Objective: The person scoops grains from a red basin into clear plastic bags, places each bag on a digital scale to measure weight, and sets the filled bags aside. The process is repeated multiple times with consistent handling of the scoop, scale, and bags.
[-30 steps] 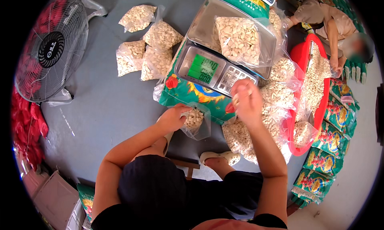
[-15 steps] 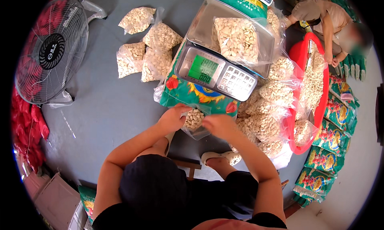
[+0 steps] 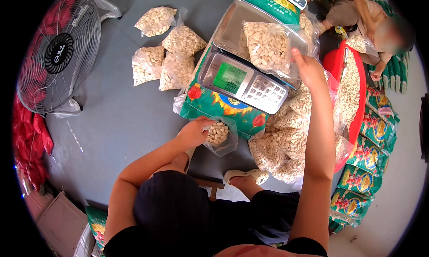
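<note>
My left hand (image 3: pixel 194 131) is closed on the edge of a clear plastic bag (image 3: pixel 217 134) of pale flat seeds, low in front of the green sack (image 3: pixel 192 107). A fuller clear bag of the same seeds (image 3: pixel 267 44) lies on the metal pan (image 3: pixel 230 27) of a digital scale (image 3: pixel 223 76) with a lit green display. My right hand (image 3: pixel 310 69) is at the loose plastic end of that bag, thumb over it and fingers curled, partly hidden. The scale rests on the green sack.
Several filled seed bags (image 3: pixel 181 40) lie on the floor at left, beside a large fan (image 3: pixel 60 56). More are heaped (image 3: pixel 286 145) at right, against a red tub (image 3: pixel 362 91) of seeds. A co-worker (image 3: pixel 371 22) sits behind it. Green sacks (image 3: pixel 362 181) line the wall.
My right hand has left the small bag and reached up and right to the bag on the scale. My left hand stays put. The co-worker's hands have moved apart.
</note>
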Demonstrator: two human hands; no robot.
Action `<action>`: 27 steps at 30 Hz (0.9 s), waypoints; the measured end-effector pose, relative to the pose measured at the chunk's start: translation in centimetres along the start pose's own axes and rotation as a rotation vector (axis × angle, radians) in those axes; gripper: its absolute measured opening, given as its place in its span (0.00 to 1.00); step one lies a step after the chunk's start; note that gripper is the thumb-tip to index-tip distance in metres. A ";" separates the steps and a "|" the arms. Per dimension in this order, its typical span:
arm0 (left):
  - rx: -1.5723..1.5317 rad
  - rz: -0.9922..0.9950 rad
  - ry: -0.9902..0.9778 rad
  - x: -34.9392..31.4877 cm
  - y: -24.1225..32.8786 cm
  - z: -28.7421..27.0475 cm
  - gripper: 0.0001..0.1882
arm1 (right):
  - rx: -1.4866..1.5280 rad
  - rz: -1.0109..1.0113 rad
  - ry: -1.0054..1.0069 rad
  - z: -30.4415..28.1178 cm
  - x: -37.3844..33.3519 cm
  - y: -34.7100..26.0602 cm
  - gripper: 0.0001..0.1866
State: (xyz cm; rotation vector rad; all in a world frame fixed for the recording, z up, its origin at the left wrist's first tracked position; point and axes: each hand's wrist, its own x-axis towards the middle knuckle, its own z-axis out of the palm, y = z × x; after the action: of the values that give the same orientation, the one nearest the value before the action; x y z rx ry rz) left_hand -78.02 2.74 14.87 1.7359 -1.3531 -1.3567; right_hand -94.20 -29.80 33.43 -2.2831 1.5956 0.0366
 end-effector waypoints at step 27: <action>0.006 -0.001 -0.052 -1.6 -3.7 -0.1 0.24 | 1.066 -0.364 -0.563 5.5 -8.9 -21.1 0.09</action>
State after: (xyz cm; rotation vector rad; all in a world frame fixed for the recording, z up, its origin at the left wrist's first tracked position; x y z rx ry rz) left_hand -76.51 5.44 12.30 1.7163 -1.3858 -1.4088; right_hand -77.15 -13.78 35.97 -1.4644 0.6202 -0.1970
